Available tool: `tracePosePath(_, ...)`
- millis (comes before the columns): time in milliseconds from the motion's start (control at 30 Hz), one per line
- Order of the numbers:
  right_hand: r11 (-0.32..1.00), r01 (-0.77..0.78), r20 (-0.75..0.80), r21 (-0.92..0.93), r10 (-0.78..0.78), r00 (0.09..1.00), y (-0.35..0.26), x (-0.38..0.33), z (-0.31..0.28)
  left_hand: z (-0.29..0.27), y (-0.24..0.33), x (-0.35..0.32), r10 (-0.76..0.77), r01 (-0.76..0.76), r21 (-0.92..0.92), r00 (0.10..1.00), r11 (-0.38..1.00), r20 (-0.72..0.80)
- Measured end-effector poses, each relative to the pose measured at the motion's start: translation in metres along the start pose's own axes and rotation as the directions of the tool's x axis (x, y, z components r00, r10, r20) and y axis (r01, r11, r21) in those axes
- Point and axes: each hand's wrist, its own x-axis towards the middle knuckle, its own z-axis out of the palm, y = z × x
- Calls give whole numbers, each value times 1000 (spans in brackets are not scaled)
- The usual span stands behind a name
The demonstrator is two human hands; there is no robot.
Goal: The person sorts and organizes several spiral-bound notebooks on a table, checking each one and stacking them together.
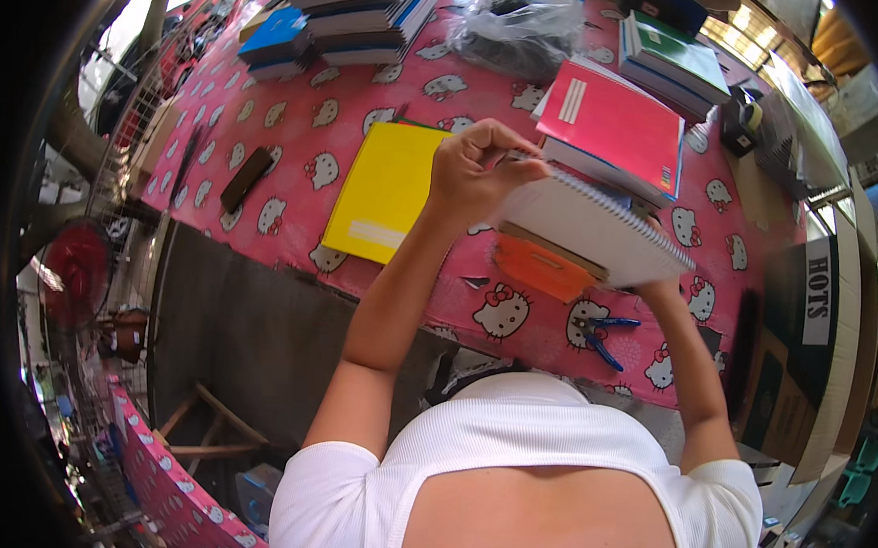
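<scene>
1. Above the counter [267, 178], I see a white spiral-bound notebook [588, 227] held tilted in the air.
2. My left hand [473, 168] pinches its upper edge, grip clenched on the notebook.
3. My right hand [654, 283] is mostly hidden beneath the notebook; I cannot tell its grip.
4. Under it lies an orange folder [542, 269]; a yellow book [384, 188] sits just left, a red notebook [617, 120] beyond, blue pliers [601, 335] nearer me.

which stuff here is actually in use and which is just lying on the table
In hand:
- white spiral-bound notebook, gripped at its top edge by the left hand; the right hand is under its lower end

Lying about:
- yellow notebook
- red notebook
- orange flat piece
- blue-handled pliers
- stacked books
- black phone
</scene>
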Motion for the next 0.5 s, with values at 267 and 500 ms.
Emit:
tracePosePath(267,969,31,-123,246,-1,992,-44,-128,29,45,137,-51,360,-546,451,825,706,435)
tracePosePath(500,552,55,-163,832,149,975,-104,-114,-70,80,13,-105,122,-114,484,992,867,15)
